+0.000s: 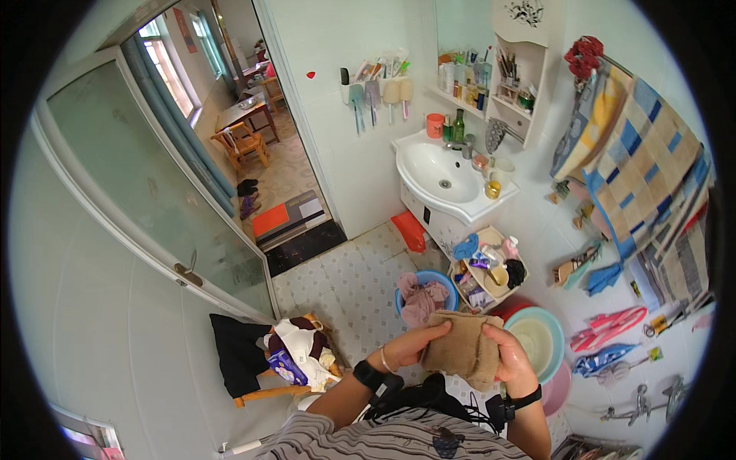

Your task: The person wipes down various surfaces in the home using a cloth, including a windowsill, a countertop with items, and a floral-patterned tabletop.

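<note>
A folded brown towel or cloth (460, 348) is held up in front of my body. My left hand (409, 347) grips its left edge with the thumb on top. On its right edge my right hand (510, 353) has hold in the same way. Behind the cloth on the floor stands a blue basin (453, 289) with pink fabric (422, 299) in it. Beside my right hand is a light-blue basin (556, 336) with cloudy liquid, and a pink basin (558, 391) sits partly under it.
A white washbasin (422, 172) stands ahead, with a shelf rack (489, 305) of toiletries below. A wooden chair (270, 393) bearing clothes is at the left, near the open glass door (155, 172). Towels (650, 161) hang on the right wall, above a tap (638, 405).
</note>
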`<state>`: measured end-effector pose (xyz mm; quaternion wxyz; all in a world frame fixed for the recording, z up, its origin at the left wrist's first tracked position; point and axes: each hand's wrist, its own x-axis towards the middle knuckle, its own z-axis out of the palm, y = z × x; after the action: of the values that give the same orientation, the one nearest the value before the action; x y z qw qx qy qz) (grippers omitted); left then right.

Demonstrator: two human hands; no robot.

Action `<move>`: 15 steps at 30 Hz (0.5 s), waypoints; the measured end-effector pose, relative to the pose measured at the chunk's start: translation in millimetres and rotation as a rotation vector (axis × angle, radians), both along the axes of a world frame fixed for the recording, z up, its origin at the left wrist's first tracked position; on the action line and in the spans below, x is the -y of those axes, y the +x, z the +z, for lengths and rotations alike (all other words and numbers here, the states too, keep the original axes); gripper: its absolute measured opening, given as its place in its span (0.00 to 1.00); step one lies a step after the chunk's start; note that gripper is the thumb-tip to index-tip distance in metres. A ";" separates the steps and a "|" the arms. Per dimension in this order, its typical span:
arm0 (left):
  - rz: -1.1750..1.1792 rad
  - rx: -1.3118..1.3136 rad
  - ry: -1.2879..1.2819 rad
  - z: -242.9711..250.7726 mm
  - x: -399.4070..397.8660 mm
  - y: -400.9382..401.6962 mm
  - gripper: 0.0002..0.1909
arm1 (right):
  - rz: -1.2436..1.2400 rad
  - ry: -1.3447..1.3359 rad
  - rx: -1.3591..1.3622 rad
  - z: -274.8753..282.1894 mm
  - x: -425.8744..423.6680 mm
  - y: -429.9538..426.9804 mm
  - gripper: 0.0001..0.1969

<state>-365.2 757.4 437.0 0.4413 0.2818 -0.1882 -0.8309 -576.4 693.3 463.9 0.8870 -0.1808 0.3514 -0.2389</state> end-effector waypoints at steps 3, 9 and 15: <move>0.167 0.125 0.098 -5.2 22.7 22.9 0.26 | 0.118 -0.144 -0.075 -1.5 47.8 29.0 0.20; 0.455 0.265 0.245 7.5 58.0 80.5 0.22 | 0.403 -0.440 -0.307 -52.6 149.7 99.6 0.15; 1.045 0.420 0.264 -17.8 55.2 152.1 0.22 | 0.531 -0.361 -0.174 -74.1 236.2 169.0 0.14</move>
<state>-213.1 702.2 419.2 0.7075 0.5488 -0.0020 -0.4453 -407.4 457.0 389.8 0.8386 -0.4400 0.3184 -0.0414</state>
